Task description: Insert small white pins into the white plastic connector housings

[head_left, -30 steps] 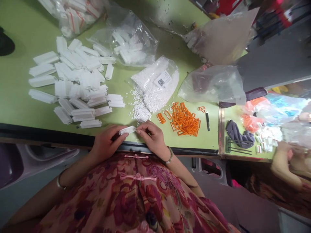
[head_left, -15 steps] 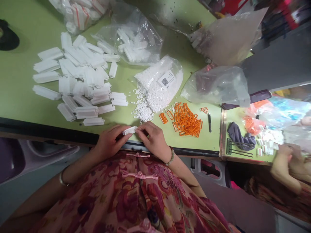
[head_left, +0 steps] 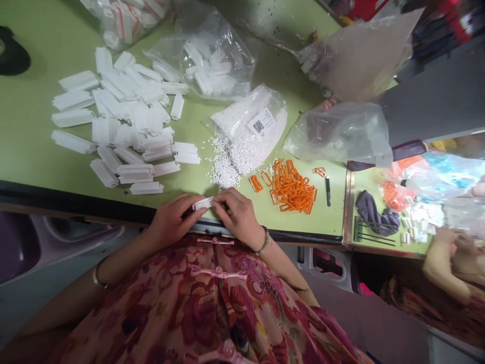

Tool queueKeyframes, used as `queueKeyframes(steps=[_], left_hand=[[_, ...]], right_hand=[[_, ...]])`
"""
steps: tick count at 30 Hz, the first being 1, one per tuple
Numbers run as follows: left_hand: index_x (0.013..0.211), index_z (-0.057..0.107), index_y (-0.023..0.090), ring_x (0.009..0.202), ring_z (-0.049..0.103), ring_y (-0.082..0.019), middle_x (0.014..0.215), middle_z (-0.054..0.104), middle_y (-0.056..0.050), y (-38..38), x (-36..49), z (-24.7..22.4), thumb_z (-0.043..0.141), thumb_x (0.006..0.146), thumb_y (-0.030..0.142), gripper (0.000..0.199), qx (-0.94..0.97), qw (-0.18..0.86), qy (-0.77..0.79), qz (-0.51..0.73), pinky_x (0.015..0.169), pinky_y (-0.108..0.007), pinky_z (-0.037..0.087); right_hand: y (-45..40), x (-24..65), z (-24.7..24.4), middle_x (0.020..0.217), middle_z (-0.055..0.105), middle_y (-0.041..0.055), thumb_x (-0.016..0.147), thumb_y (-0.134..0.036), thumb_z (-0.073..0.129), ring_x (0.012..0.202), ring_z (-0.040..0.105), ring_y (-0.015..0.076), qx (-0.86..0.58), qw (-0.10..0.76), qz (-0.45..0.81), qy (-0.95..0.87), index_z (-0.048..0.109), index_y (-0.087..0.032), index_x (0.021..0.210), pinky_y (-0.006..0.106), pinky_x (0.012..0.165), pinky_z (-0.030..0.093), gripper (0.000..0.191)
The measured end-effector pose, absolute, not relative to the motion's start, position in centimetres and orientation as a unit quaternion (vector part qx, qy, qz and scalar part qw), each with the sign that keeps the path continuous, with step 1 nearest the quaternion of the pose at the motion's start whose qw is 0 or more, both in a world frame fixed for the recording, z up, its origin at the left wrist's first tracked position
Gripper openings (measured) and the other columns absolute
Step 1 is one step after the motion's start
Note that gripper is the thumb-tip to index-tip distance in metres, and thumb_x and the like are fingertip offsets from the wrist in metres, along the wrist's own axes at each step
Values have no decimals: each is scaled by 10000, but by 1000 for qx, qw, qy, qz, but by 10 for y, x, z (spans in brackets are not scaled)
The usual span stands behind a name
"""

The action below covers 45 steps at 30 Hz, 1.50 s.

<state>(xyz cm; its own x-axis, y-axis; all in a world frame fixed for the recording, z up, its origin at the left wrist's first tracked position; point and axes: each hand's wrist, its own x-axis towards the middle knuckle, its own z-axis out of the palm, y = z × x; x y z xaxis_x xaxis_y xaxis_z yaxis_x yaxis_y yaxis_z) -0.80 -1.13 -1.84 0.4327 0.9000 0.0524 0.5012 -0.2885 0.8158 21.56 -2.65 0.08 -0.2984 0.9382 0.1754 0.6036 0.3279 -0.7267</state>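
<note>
Your left hand [head_left: 172, 218] and right hand [head_left: 238, 216] both pinch white plastic comb-like strip [head_left: 202, 203] in fingertips, hands narrow, strip held just above near edge of green worktable [head_left: 34, 151]. Strip looks light, stiff, fine-toothed, maybe brittle; grip solid ends, not teeth. Versus a second ago: hands closer, less strip showing.

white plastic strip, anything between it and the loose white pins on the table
Nothing visible: the white plastic strip is held between the left hand and the right hand, and the loose white pins lie just beyond it, with only green tabletop between them.
</note>
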Motion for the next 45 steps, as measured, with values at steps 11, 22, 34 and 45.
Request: queueKeyframes(steps=[11, 22, 34, 45], left_hand=[[1140, 789, 188, 872, 750, -222, 969, 818, -76, -10, -11, -12, 539, 1067, 475, 388, 752, 393, 460, 262, 860, -305, 588], [1147, 796, 185, 894, 754, -229, 1016, 835, -92, -11, -10, -11, 530, 1066, 456, 388, 759, 385, 462, 248, 851, -308, 582], [1152, 795, 185, 900, 770, -221, 1024, 838, -85, -13, -11, -14, 541, 1087, 422, 354, 779, 351, 437, 282, 849, -294, 592], [1146, 788, 186, 820, 748, -203, 945, 818, -69, -12, -11, -13, 552, 1072, 440, 355, 758, 383, 456, 266, 821, -291, 588]], right_hand=[[-26, 213, -5, 807, 622, -20, 997, -315, 689, 694, 547, 131, -552, 339, 447, -616, 682, -227, 919, 268, 650, 482, 119], [-27, 213, -5, 771, 601, -28, 978, -449, 746, 693, 510, 134, -545, 362, 535, -534, 679, -227, 912, 290, 683, 490, 241], [-31, 213, -8, 802, 603, -9, 1074, -344, 645, 749, 571, 156, -520, 379, 424, -638, 742, -229, 1030, 298, 708, 505, 156], [-33, 210, -12, 785, 620, -4, 1108, -363, 600, 728, 573, 164, -524, 391, 367, -662, 756, -236, 1012, 304, 699, 514, 223]])
